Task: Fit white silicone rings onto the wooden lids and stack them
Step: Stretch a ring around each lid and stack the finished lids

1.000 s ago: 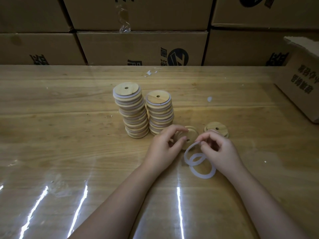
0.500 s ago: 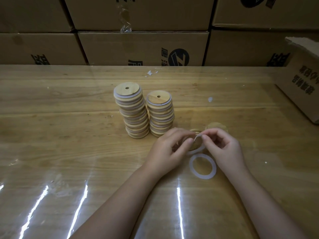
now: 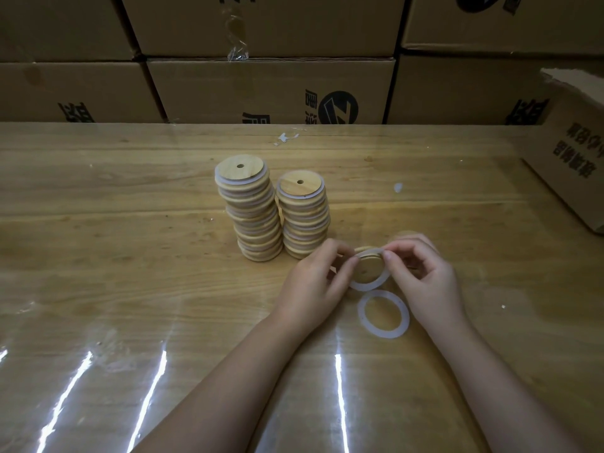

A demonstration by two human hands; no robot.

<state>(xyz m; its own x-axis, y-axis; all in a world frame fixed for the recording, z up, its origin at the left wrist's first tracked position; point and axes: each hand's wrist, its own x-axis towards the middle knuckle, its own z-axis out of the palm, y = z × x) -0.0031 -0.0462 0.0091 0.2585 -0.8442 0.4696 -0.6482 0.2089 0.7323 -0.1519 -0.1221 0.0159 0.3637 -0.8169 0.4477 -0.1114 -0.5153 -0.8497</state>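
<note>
A worker seats a silicone ring (image 3: 368, 285) on a wooden lid (image 3: 367, 268) at a glossy wooden worktop (image 3: 130, 256), near the middle of its span and a little toward the front edge. A second ago two rings hung tangled from the right hand (image 3: 425, 279). One now lies dropped as a spare ring (image 3: 362, 317) flat on the worktop, just in front of the hands, while the other has been hooked over the lid's far rim. That suggests the fitting is under way but not done, since the ring's near arc sags loose below the lid. The left hand (image 3: 313, 282) grips the tilted lid by its left edge, fingers curled around it. The right hand pinches the ring against the lid's upper right rim, so lid and ring sit directly between the two hands. Just behind, toward the back edge, stand a taller stack (image 3: 250, 214) and a shorter stack (image 3: 304, 217) of finished lids. A loose lid (image 3: 403, 235) peeks out behind the right hand.
</note>
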